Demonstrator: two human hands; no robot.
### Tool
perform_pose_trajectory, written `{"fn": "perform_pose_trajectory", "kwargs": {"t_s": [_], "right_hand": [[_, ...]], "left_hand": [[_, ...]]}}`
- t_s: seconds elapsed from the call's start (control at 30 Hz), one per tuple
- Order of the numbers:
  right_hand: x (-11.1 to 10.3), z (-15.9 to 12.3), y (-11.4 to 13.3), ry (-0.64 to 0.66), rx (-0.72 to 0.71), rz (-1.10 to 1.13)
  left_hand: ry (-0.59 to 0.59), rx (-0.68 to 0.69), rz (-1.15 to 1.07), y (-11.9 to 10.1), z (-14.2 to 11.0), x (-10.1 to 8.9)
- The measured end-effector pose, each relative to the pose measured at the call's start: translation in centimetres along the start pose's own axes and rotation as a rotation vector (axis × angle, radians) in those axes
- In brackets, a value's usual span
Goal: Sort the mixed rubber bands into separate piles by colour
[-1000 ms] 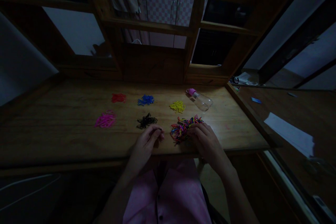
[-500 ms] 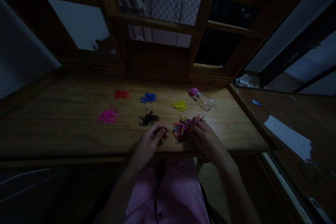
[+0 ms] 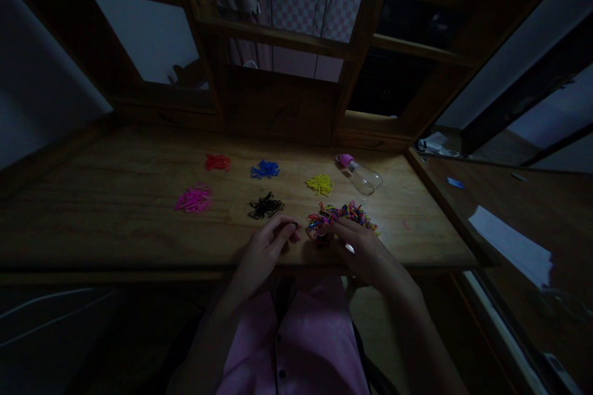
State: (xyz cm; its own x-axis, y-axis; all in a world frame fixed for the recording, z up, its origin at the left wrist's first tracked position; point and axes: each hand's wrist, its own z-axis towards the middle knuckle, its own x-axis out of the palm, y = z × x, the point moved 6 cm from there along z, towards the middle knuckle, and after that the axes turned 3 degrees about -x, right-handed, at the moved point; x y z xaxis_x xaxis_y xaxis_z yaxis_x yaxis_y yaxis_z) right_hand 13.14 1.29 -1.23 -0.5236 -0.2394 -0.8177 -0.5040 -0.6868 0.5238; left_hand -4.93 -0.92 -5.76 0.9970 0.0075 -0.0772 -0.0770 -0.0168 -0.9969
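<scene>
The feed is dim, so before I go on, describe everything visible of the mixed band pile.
The mixed band pile is a loose tangle of thin, rubbery-looking bands: red, pink, yellow, blue and black. It lies on the wooden desk near its front edge. The right hand touches it with its fingers, hiding part.

Dim, cool light, darkest nearer the wearer than the fingers, below the tabletop [image 3: 222, 241]. A pale sheen spreads just right of the right fingers [image 3: 349, 229]; shadow lies under the left fingers [image 3: 280, 221]. Beyond both, wooden shelving [image 3: 278, 37] sinks into gloom. Fine detail is soft; wide-angle distortion stretches the edges.
</scene>
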Motion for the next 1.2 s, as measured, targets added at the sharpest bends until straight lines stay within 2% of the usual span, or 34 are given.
{"fn": "perform_pose_trajectory", "kwargs": {"t_s": [0.1, 0.2, 0.33, 0.57, 0.8, 1.0, 1.2], "right_hand": [[0.7, 0.7, 1.0, 0.105, -0.026, -0.057], [0.9, 1.2, 1.3, 0.124, -0.045, -0.12], [0.8, 1.4, 0.6, 0.072, -0.022, -0.156], [0.8, 1.1, -1.6, -0.039, 0.034, -0.054], [-0.6, 0.7, -2.1, -0.197, 0.035, -0.059], [-1.2, 0.3, -1.3, -0.285, 0.01, -0.049], [-1.4, -0.1, -0.7, -0.354, -0.004, -0.014]], "left_hand": [[-0.004, 0.009, -0.004, 0.0, 0.0, 0.0], [-0.015, 0.019, -0.003, 0.0, 0.0, 0.0], [-0.014, 0.02, -0.009, 0.0, 0.0, 0.0], [-0.007, 0.025, 0.004, -0.1, -0.1, 0.0], [-0.039, 0.032, -0.048, 0.3, 0.3, 0.3], [-0.086, 0.186, -0.033, -1.4, 0.0, 2.3], [-0.001, 0.213, 0.021, -1.6, 0.0, 4.8]]}}
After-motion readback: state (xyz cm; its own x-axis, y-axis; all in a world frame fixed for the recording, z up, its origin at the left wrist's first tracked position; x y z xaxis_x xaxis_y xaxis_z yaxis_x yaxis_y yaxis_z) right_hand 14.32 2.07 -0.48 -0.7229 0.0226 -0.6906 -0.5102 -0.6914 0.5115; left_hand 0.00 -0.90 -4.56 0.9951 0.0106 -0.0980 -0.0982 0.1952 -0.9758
